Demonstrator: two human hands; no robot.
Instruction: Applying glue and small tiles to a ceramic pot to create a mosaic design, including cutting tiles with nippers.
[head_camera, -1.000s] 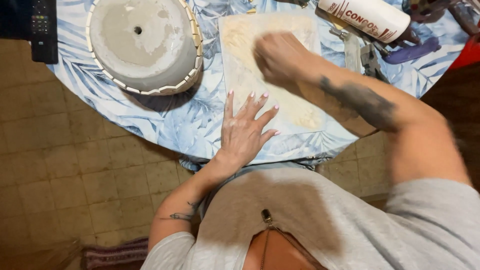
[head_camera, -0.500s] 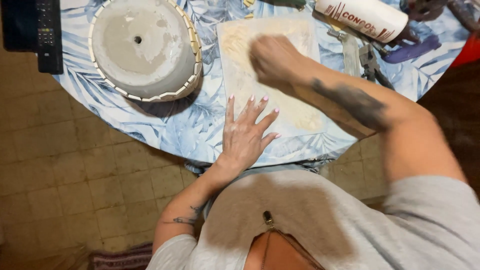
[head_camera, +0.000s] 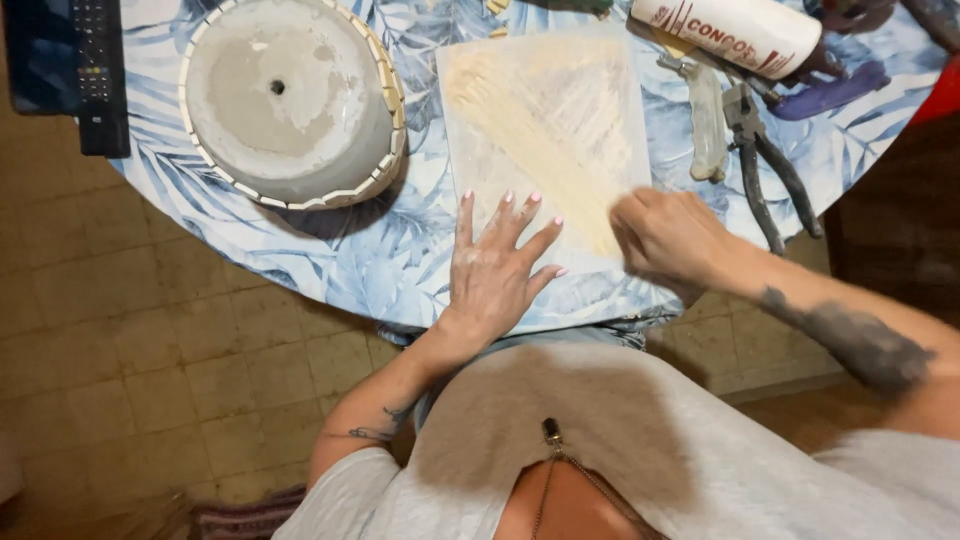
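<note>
The left hand (head_camera: 497, 268) lies flat, fingers spread, on the near left corner of a pale rectangular sheet (head_camera: 545, 130) smeared with yellowish paste; its grip is apart, pressing and holding nothing. The right hand (head_camera: 668, 240) is curled at the sheet's near right edge, blurred, its grip drawn together, though whether it clamps anything I cannot tell. The sheet lies on a round counter (head_camera: 330, 250) under a blue leaf-print cloth, in the middle toward the near edge. Left of the sheet, apart from it, an upturned grey pot (head_camera: 290, 100) with a small centre hole and a rim of pale mosaic pieces rests on the cloth. At the far left edge is a dark remote control (head_camera: 98, 75). To the right of the sheet lie pliers (head_camera: 765, 170) and a pale tool beside them, with a white cartridge tube (head_camera: 740, 32) at the far right. Tiled floor (head_camera: 130, 380) shows below
</note>
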